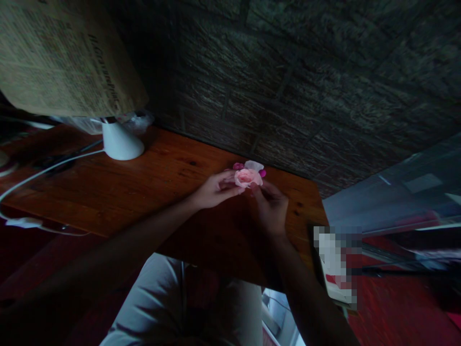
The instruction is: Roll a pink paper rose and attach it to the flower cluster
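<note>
At the left, a lamp (123, 142) stands on the counter (165, 168). The left hand (213, 191), partly closed, holds the near-left side of a pink flower (245, 178) above the counter. A darker bud (238, 166) and a whitish piece (254, 166) sit close behind the bloom, so the cluster looks already grouped; whether anything remains loose, I cannot tell. The right hand (272, 206) pinches the flower's right edge, thumb nearly closed against the fingers.

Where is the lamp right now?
In the head view, the lamp stands at the left on the wooden table, beside crumpled clear plastic.
</note>
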Demonstrator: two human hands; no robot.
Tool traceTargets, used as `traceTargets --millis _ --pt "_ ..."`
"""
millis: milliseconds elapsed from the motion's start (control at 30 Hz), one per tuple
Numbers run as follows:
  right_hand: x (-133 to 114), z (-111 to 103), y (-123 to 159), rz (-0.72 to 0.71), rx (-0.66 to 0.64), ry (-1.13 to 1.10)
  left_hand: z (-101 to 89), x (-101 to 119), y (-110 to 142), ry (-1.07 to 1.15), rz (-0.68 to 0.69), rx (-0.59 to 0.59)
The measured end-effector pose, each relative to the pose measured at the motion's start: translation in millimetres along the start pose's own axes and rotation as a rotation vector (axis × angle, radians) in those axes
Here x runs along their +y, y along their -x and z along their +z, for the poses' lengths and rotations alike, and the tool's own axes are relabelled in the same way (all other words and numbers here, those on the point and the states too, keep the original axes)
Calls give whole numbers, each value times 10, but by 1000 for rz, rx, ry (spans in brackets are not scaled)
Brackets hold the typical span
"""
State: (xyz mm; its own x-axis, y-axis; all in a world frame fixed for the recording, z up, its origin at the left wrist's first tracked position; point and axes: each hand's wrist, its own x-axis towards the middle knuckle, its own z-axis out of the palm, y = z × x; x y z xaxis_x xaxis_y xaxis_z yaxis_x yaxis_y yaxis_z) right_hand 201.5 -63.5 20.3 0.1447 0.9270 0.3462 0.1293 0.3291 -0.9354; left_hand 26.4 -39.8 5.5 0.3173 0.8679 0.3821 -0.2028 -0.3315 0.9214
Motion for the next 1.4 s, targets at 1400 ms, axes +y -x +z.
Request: traceTargets --millis 1400 --pt "-37 -13 16 -48 55 28 -12 -5 9 56 -4 27"
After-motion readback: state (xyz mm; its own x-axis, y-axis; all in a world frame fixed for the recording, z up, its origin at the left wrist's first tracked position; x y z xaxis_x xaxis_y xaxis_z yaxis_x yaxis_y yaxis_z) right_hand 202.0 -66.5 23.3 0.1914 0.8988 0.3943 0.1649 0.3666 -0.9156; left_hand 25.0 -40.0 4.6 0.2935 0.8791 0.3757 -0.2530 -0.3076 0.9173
